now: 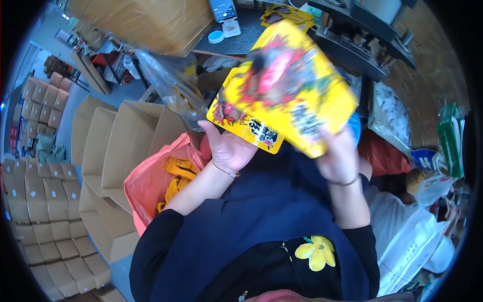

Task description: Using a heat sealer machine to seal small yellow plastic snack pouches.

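Note:
In my right hand (339, 156) is a yellow printed pouch (297, 85), gripped by its lower right corner and smeared by motion. A second yellow pouch (261, 132) lies on the fingers of my left hand (229, 151), which is palm up with the thumb spread away. Those fingers are mostly hidden under this pouch. The right-hand pouch overlaps the upper part of the left one; I cannot tell if they touch. Both pouches are above my dark blue apron (266, 196).
Left of my lap stands a pink plastic bag (146, 173) with orange-yellow pieces inside, beside open cardboard boxes (121, 151). Ahead, a dark worktop (246, 43) carries more yellow pouches (289, 17). A metal machine (357, 38) stands at far right, a white sack (407, 231) nearer.

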Available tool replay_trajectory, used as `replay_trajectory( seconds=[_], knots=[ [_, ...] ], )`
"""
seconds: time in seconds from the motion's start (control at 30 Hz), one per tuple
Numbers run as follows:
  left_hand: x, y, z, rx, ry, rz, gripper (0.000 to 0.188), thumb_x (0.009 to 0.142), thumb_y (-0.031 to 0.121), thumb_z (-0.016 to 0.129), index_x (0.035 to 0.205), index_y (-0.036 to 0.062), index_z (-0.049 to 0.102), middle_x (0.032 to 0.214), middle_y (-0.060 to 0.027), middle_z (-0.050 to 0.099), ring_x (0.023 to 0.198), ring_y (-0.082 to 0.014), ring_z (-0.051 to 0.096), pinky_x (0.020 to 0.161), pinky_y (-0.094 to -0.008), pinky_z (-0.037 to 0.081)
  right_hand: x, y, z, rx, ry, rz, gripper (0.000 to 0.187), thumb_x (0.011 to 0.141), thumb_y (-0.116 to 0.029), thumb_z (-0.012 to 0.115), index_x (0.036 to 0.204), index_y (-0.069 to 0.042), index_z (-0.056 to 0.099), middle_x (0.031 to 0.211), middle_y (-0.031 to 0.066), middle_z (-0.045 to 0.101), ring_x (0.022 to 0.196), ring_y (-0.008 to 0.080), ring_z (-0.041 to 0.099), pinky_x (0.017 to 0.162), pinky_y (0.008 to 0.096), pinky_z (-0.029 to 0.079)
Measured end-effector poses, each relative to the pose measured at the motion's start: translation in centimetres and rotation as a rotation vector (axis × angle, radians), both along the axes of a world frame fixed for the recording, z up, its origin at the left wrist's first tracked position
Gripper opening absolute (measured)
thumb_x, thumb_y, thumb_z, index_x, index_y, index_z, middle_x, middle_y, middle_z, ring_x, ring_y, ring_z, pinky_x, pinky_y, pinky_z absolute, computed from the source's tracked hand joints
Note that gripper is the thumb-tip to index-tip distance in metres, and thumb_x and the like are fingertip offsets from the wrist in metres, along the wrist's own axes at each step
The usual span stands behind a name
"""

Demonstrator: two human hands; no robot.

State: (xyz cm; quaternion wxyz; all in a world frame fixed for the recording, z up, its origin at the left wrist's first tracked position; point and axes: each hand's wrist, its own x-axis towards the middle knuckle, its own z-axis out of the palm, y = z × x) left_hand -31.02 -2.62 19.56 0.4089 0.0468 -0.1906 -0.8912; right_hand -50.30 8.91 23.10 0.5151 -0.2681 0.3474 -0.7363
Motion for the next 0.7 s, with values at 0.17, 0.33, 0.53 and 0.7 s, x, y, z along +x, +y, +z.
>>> replay_trajectory(
  seconds=[0.17, 0.33, 0.53, 0.7],
  knots=[
    [-0.9, 0.3, -2.4, 0.06, -0.032, -0.049, 0.126, 0.059, 0.093, 0.058, 0.153, 0.0122, 0.037, 0.154, -0.0146, 0.042, 0.14, -0.0372, 0.041, 0.117, -0.0581, 0.029, 3.6, 0.5, -6.9, 0.23, 0.452, -0.023, 0.051, 0.086, -0.008, 0.076, 0.128, 0.004, 0.051, 0.12, 0.0091, 0.06, 0.113, 0.0172, 0.061, 0.096, 0.0328, 0.051],
    [-4.3, 2.8, -7.1, -0.212, 0.739, -0.197, 0.128, 0.065, 0.089, 0.059, 0.157, 0.0088, 0.023, 0.159, -0.0178, 0.031, 0.146, -0.0368, 0.033, 0.12, -0.0545, 0.024, 3.5, 1.5, -6.9, 0.028, -0.155, 0.138, 0.066, 0.083, -0.011, 0.078, 0.139, -0.001, 0.045, 0.131, 0.0122, 0.061, 0.12, 0.0229, 0.06, 0.104, 0.0385, 0.047],
    [2.5, -0.6, -2.9, -0.418, -0.407, -0.284, 0.141, 0.049, 0.08, 0.08, 0.154, 0.0034, 0.025, 0.152, -0.0156, 0.04, 0.141, -0.0295, 0.041, 0.118, -0.0451, 0.032, 0.5, 3.3, -4.2, 0.15, 0.059, -0.034, 0.066, 0.081, -0.009, 0.081, 0.135, -0.002, 0.044, 0.128, 0.0125, 0.062, 0.117, 0.0224, 0.062, 0.102, 0.0363, 0.049],
    [4.1, 1.2, -4.4, -0.383, -0.559, -0.498, 0.12, 0.061, 0.033, 0.097, 0.153, 0.0061, 0.024, 0.148, -0.0122, 0.044, 0.135, -0.0223, 0.047, 0.114, -0.04, 0.037, 0.4, 5.5, -6.0, 0.288, 0.153, 0.056, 0.065, 0.095, -0.025, 0.069, 0.145, -0.002, 0.036, 0.141, 0.0157, 0.051, 0.128, 0.0249, 0.053, 0.109, 0.041, 0.043]
  ],
)
